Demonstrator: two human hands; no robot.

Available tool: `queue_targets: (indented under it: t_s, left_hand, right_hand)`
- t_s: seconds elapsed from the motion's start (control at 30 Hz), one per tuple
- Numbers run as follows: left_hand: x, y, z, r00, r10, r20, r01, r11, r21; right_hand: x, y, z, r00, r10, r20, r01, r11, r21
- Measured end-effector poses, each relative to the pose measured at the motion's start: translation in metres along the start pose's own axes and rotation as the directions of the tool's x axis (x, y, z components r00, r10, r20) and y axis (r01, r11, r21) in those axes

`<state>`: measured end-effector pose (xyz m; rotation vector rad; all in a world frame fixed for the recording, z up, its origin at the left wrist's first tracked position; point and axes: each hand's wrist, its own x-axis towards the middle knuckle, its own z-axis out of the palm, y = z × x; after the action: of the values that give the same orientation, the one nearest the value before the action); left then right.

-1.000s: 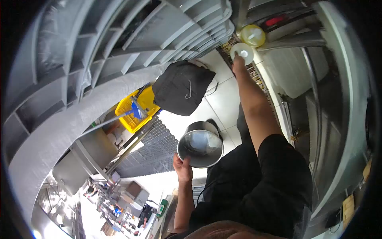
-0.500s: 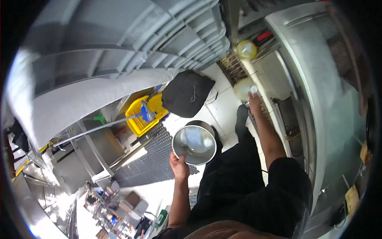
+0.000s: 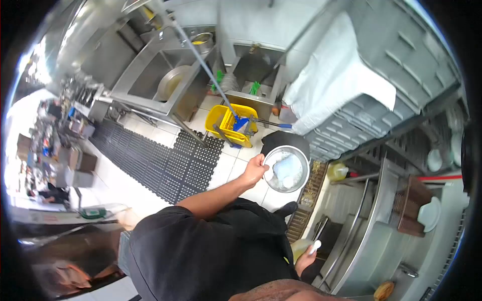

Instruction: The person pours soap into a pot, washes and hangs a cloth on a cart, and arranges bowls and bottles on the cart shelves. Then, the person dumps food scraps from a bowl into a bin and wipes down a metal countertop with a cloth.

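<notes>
My left hand grips the near-left rim of a round metal pot, held out in front of my body. Inside the pot are whitish suds and a pale blue thing whose kind I cannot make out. Low at my right side, my right hand is closed on a jug of pale yellow liquid with a white cap. My torso partly hides the jug. A black bag-like item is partly hidden behind the pot.
A yellow mop bucket with a blue-headed mop stands ahead, near a metal sink. Black rubber matting covers the floor to the left. Grey stacked crates rise ahead right. A steel counter runs along my right, above a floor grate.
My view has swung round, bringing the sinks into sight. The pot stays in my left hand, and its sudsy contents show more plainly. The jug in my right hand is now beside my body.
</notes>
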<state>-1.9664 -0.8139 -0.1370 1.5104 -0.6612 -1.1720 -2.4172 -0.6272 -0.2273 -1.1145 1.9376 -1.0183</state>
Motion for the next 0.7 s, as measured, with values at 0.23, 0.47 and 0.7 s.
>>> queue_targets:
  t_s: [0.23, 0.47, 0.7]
  left_hand:
    - [-0.062, 0.036, -0.231, 0.96, -0.021, -0.278, -0.044, 0.973, -0.226]
    - [-0.085, 0.045, -0.46, 0.69, -0.014, -0.724, -0.235, 0.941, -0.242]
    - [-0.052, 0.097, -0.614, 0.466, -0.008, -0.885, -0.54, 0.789, -0.292]
  right_hand:
    - [-0.102, -0.047, 0.03, 0.96, -0.228, -0.164, 0.117, 0.856, -0.504]
    - [-0.122, -0.128, 0.134, 0.972, -0.234, -0.036, 0.223, 0.955, -0.195]
    - [-0.062, -0.206, 0.288, 0.925, -0.332, 0.187, 0.377, 0.87, -0.319]
